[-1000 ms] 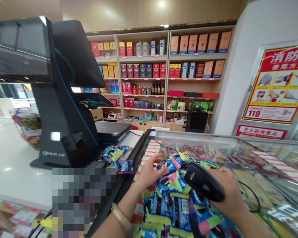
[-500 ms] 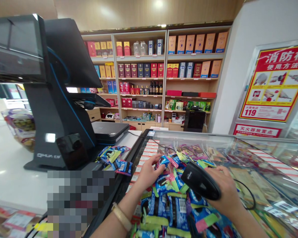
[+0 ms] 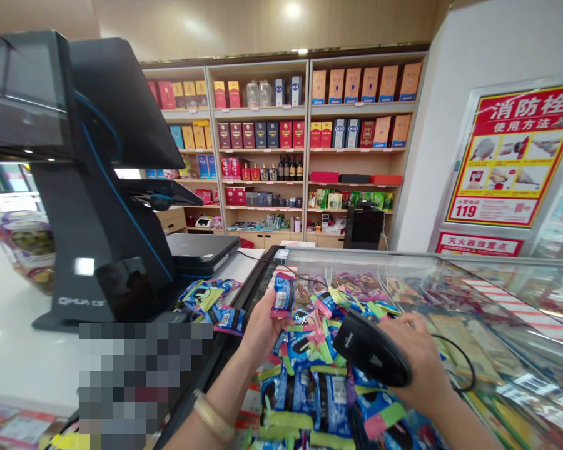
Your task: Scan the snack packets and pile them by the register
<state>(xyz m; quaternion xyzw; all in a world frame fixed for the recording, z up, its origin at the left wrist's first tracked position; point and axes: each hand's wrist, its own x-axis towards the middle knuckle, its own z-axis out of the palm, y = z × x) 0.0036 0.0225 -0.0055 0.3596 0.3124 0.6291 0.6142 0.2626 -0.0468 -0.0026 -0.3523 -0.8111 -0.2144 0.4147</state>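
Note:
Between the fingers of my left hand is a small blue snack packet, held upright with a white label showing. My right hand grips a black handheld scanner, its head pointing left toward the packet. Below and between both hands lies a pile of blue, green and pink packets on the glass counter. More such packets lie left of the counter's dark edge, beside the black stand.
A black screen stand rises at the left on a white counter. A dark flat device sits behind it. The scanner's cable loops at the right over the glass case. Stocked shelves stand behind.
My left hand has moved slightly left and lifted a blue packet from the pile, turning its label into view. The whole view has shifted a little; my right hand still holds the scanner.

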